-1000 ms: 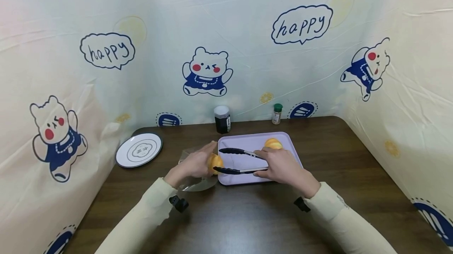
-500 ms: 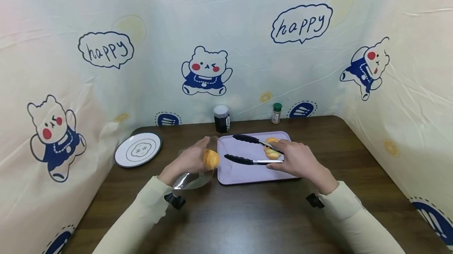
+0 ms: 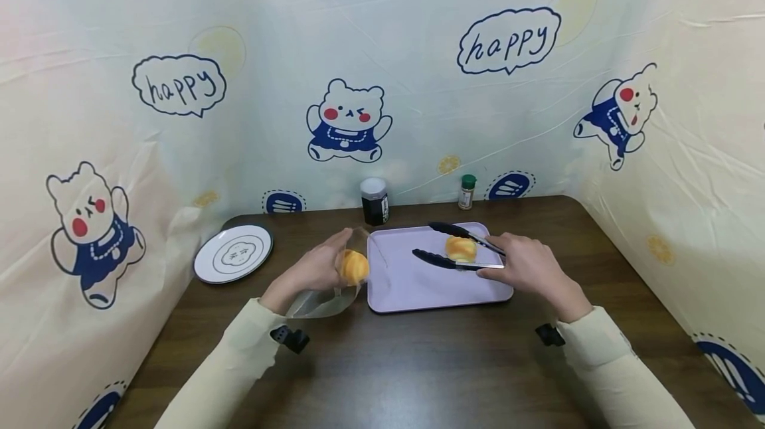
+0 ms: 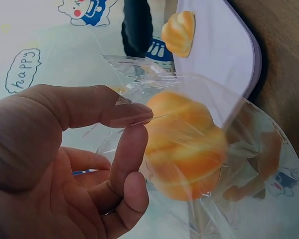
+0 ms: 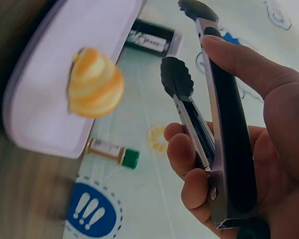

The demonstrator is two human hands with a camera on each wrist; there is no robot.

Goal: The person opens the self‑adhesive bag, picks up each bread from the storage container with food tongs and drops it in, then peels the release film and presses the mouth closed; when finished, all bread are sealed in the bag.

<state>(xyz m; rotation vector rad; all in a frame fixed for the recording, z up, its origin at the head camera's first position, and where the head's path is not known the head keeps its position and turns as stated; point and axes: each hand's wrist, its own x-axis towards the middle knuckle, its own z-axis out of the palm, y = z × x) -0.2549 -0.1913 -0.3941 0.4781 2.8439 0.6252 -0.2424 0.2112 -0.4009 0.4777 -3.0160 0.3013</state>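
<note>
My left hand (image 3: 318, 264) pinches the edge of a clear plastic bag (image 4: 241, 134) between thumb and forefinger. Inside the bag sits a golden bread roll (image 4: 184, 149). On the right, my right hand (image 3: 528, 266) holds metal tongs (image 5: 222, 119) with black tips, the tips spread apart with nothing between them. A second bread roll (image 3: 460, 250) lies on the lilac tray (image 3: 418, 293), and the tongs' arms pass over and in front of it in the head view.
A white plate (image 3: 233, 254) with a dark rim stands at the left on the brown table (image 3: 388, 369). Behind the tray are a dark jar with a pale lid (image 3: 375, 202) and a small green-capped bottle (image 3: 467, 192). A printed cloth (image 3: 418, 117) hangs close behind the table.
My right hand has moved right with the tongs, away from the bag and over to the roll on the tray. The left hand has drawn slightly left with the bag and its roll.
</note>
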